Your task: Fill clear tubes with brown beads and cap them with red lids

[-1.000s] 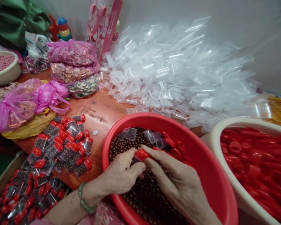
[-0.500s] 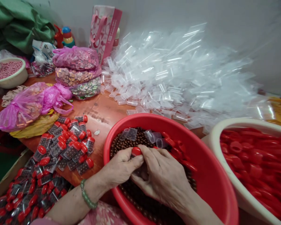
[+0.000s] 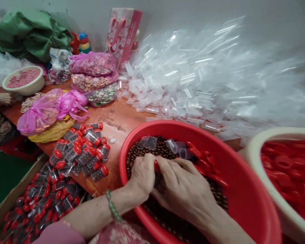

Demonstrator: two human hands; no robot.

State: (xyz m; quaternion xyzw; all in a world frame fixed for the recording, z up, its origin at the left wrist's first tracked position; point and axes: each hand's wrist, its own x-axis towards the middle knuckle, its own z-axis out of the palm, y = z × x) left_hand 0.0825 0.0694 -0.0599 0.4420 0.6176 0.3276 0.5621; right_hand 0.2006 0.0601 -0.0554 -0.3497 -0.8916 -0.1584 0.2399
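Observation:
Over a red basin (image 3: 256, 189) of brown beads (image 3: 165, 220), my right hand (image 3: 185, 189) is closed around a small clear container with a red cap (image 3: 156, 165), mostly hidden by the fingers. My left hand (image 3: 143, 174) presses against the cap from the left side, its fingers bent and held together. A green bead bracelet (image 3: 113, 206) circles my left wrist. Clear empty tubes (image 3: 151, 143) and red caps (image 3: 208, 164) lie on the beads inside the basin.
Filled red-capped containers (image 3: 87, 156) lie on the orange table (image 3: 112, 118) and in a box (image 3: 17, 188) at lower left. Clear tubes (image 3: 173, 81) are heaped behind the basin. A white tub (image 3: 254, 145) of red caps stands right. Pink bags (image 3: 94, 64) sit back left.
The view has swung left, so the scene sits farther right. My left hand has turned over the cap, its thumb no longer showing in front. A person's hand now shows at the left edge.

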